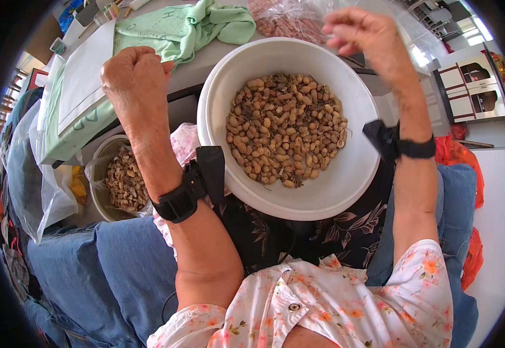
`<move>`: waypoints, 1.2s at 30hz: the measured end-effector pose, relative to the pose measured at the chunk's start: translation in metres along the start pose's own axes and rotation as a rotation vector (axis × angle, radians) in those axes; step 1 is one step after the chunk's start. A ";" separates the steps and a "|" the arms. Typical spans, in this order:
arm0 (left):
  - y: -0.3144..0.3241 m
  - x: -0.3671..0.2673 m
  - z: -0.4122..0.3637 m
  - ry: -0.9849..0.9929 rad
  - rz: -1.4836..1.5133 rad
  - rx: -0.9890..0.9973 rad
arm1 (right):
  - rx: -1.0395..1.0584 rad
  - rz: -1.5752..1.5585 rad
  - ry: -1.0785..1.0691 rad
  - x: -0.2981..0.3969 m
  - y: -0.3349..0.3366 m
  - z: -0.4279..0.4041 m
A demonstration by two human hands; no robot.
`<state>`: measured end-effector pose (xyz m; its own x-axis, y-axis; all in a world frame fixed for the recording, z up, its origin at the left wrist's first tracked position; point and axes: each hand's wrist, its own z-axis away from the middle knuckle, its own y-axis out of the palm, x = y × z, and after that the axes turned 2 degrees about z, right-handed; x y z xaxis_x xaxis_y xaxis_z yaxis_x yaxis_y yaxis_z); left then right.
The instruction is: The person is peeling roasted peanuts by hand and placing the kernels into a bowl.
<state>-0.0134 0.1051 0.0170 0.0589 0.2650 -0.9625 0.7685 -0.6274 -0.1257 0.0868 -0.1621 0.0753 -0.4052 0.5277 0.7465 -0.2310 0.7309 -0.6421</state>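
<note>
A round white plastic basin [222, 174] rests on the lap, with unshelled peanuts [287, 130] heaped in its bottom. To the left of the basin, my left hand [135, 78] is curled into a fist with its back toward me; its palm is hidden, so I cannot see whether it holds anything. My right hand [361, 35] is raised beyond the basin's far right rim, slightly blurred, fingers loosely bent and apart, with nothing visible in them. Just left of it lies a clear plastic bag [289, 11] of pinkish shelled peanuts.
A bin [100, 150] lined with plastic holds peanut shells [126, 180] at left. A green cloth [222, 21] lies on the table [183, 74] near a covered box [85, 82]. Blue sofa cushions [135, 261] flank the person. Red plastic bags [461, 161] are at right.
</note>
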 end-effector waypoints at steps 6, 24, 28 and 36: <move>0.001 0.002 -0.003 -0.017 0.015 0.014 | 0.316 0.137 -0.124 -0.025 0.051 0.019; 0.000 0.008 -0.006 0.001 -0.032 0.032 | 0.395 0.701 -0.401 -0.074 0.143 -0.007; -0.001 0.006 -0.005 0.010 -0.052 0.045 | 0.420 0.727 -0.392 -0.073 0.138 -0.007; 0.000 0.000 0.001 -0.010 0.043 0.061 | 0.533 -0.294 0.117 -0.016 0.084 -0.010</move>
<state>-0.0142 0.1045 0.0167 0.0846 0.2297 -0.9696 0.7251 -0.6816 -0.0983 0.0828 -0.1046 0.0107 -0.1649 0.4031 0.9002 -0.7406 0.5521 -0.3829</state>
